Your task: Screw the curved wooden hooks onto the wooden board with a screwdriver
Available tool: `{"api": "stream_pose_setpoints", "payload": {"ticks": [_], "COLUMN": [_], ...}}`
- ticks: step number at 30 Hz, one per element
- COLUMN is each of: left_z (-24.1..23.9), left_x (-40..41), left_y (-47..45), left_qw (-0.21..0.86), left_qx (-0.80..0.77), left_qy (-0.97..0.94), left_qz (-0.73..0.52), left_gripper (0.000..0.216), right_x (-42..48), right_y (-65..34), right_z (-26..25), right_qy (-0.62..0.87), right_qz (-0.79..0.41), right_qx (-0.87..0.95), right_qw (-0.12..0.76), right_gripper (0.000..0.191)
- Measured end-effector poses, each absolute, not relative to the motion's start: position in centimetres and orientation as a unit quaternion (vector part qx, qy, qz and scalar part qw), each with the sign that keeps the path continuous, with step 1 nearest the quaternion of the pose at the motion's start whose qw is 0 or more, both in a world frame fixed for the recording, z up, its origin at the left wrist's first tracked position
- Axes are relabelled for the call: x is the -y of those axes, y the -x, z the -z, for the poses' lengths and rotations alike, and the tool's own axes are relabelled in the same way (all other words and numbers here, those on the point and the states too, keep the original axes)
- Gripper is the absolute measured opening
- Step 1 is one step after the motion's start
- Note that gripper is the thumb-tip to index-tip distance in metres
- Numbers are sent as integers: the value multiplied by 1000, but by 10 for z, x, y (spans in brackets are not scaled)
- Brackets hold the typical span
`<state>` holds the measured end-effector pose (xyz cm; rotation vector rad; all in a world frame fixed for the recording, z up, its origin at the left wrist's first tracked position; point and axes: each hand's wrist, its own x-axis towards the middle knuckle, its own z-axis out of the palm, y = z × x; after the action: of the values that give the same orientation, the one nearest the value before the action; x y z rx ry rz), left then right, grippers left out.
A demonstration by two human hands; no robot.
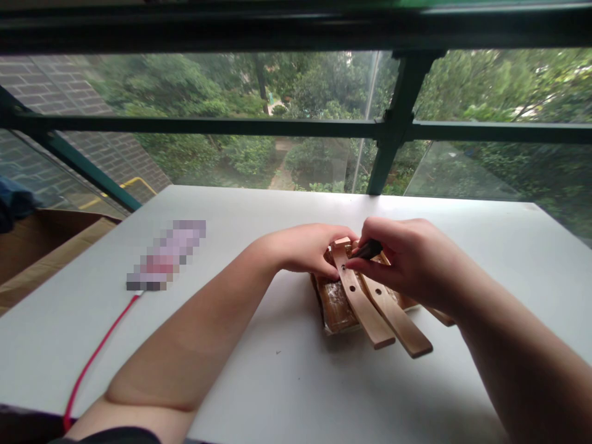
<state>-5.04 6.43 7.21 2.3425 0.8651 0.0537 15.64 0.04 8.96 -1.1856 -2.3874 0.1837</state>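
Around the far end of a curved wooden slat (365, 314) curls my left hand (312, 246), with its thumb and fingers on either side. A second curved slat (402, 324) lies alongside, and both have dark round holes. They rest on a brown block (337, 311) with a shiny, plastic-like wrapping. In my right hand (393, 246) is a short dark tool (367, 250), pinched close to a hole in the first slat. Its tip is hidden, so I cannot tell its exact kind. Another wooden end (439, 316) sticks out under my right wrist.
A white table (259, 382) bears everything. To the left lies a blurred-out flat device (166, 256) with a red cable (99, 351) running to the near edge. An open cardboard box (60, 259) stands beyond the left edge. Green-framed windows (231, 126) rise behind the table.
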Motion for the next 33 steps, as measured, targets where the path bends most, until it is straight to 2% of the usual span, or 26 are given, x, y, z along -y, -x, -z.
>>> {"api": "stream_pose_setpoints", "payload": {"ticks": [7, 11, 15, 20, 24, 33], "left_z": [-72, -72, -71, -70, -70, -69], "left_x": [-64, -65, -65, -65, -66, -65], "left_y": [49, 49, 49, 49, 49, 49], "left_qw": [320, 324, 324, 329, 335, 344], "left_qx": [-328, -310, -305, -314, -314, -314], "left_qy": [-889, -894, -895, -890, -888, -884], "left_qz": [-20, -24, -25, -24, -26, -31], "left_gripper": [47, 38, 31, 42, 48, 42], "right_x": [-3, -1, 1, 3, 4, 1], "right_y": [-157, -157, -158, -162, -163, -164], "right_z": [-88, -85, -85, -89, -92, -91], "right_qy": [440, 378, 368, 383, 393, 373], "right_qz": [-56, -109, -179, -242, -254, -216], "right_qx": [860, 886, 879, 864, 856, 871], "right_qw": [251, 248, 244, 220, 219, 236], "right_gripper": [20, 14, 17, 26, 26, 28]}}
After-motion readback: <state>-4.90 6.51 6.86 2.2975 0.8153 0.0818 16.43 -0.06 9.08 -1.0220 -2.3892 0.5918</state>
